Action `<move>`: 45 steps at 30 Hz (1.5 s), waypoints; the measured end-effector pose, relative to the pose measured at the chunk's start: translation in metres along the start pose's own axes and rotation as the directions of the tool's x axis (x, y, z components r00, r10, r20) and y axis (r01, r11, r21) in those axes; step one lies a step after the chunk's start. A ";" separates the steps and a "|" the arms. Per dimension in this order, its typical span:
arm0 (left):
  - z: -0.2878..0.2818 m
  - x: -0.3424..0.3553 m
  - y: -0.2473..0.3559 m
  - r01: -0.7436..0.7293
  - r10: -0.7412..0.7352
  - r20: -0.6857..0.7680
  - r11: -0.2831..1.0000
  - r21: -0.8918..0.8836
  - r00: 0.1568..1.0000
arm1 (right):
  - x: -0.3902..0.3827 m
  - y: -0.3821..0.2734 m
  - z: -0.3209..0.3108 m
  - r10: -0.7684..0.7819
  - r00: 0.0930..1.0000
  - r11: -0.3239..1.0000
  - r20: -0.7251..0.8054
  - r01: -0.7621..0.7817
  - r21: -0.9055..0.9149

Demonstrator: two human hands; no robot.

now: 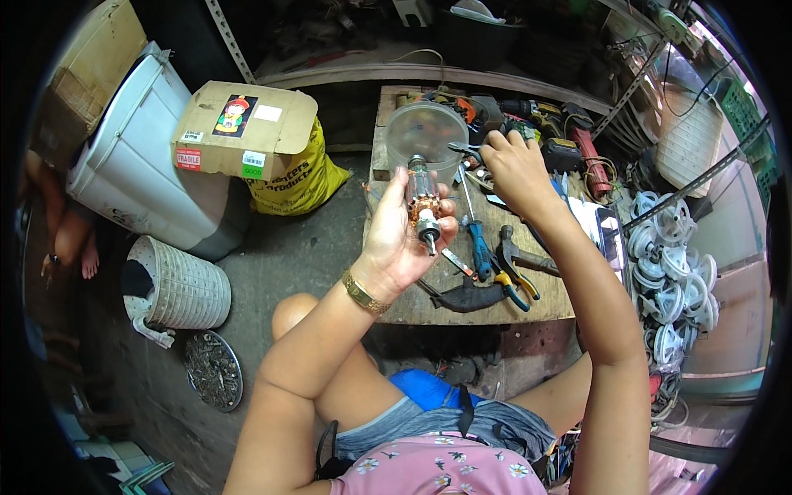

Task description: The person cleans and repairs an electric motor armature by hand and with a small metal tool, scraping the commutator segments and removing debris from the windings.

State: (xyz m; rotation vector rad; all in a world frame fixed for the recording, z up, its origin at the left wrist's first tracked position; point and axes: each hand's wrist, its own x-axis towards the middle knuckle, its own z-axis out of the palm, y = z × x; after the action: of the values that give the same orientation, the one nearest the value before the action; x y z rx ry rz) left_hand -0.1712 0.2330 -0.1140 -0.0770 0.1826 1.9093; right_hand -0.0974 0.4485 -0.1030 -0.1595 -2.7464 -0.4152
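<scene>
My left hand (pixel 402 239) holds a motor armature (pixel 421 200) upright over the wooden workbench (pixel 412 305); copper windings and a steel shaft end show between the fingers. My right hand (pixel 513 165) reaches further back and grips a slim metal tool (pixel 464 148) with its tip toward a clear plastic container (pixel 424 130). A blue-handled screwdriver (pixel 478 239) and yellow-and-blue pliers (pixel 513 285) lie on the bench below the right forearm.
Power tools (pixel 553 124) and cords crowd the bench's back right. White fan parts (pixel 672 272) pile up at the right. A cardboard box (pixel 243 128) on a yellow bag, a white washing-machine tub (pixel 140 165) and a perforated drum (pixel 177 289) stand at the left. Another person's foot (pixel 87 260) is at far left.
</scene>
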 end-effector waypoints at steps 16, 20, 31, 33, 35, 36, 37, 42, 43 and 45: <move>0.005 0.000 -0.002 -0.092 0.093 -0.007 0.991 0.094 0.996 | -0.024 -0.014 0.009 0.257 0.963 0.797 0.078 -0.257 0.547; 0.006 -0.001 -0.003 -0.122 0.125 -0.020 0.984 0.126 0.992 | -0.036 -0.026 -0.002 0.274 0.953 0.526 0.132 -0.264 0.808; 0.008 0.000 -0.008 -0.144 0.146 -0.004 0.976 0.164 0.989 | -0.071 -0.056 -0.045 0.341 0.911 0.011 0.231 -0.249 0.968; 0.006 -0.001 -0.006 -0.145 0.144 0.018 0.979 0.140 0.989 | -0.071 -0.066 -0.054 0.362 0.915 -0.005 0.179 -0.190 0.982; 0.006 -0.002 -0.005 -0.131 0.127 0.049 0.986 0.101 0.991 | -0.071 -0.067 -0.067 0.313 0.943 0.233 0.111 -0.190 0.954; 0.005 -0.001 -0.005 -0.117 0.111 0.070 0.990 0.073 0.991 | -0.072 -0.069 -0.072 0.307 0.948 0.316 0.083 -0.184 0.931; 0.006 -0.001 -0.006 -0.101 0.097 0.091 0.994 0.046 0.991 | -0.072 -0.071 -0.077 0.297 0.953 0.397 0.056 -0.176 0.901; 0.013 -0.005 -0.007 -0.105 0.102 0.064 0.994 0.037 0.993 | -0.075 -0.078 -0.092 0.304 0.953 0.523 0.017 -0.182 0.833; 0.014 -0.006 -0.007 -0.102 0.100 0.069 0.994 0.029 0.993 | -0.076 -0.078 -0.092 0.307 0.952 0.535 0.010 -0.181 0.825; 0.015 -0.006 -0.008 -0.104 0.102 0.091 0.994 0.023 0.991 | -0.078 -0.078 -0.093 0.306 0.952 0.562 -0.009 -0.173 0.809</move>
State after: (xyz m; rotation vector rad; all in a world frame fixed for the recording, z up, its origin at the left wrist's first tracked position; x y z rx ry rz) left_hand -0.1606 0.2324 -0.0985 0.0373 0.1550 2.0081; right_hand -0.0070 0.3415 -0.0685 -0.2440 -2.4203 0.8751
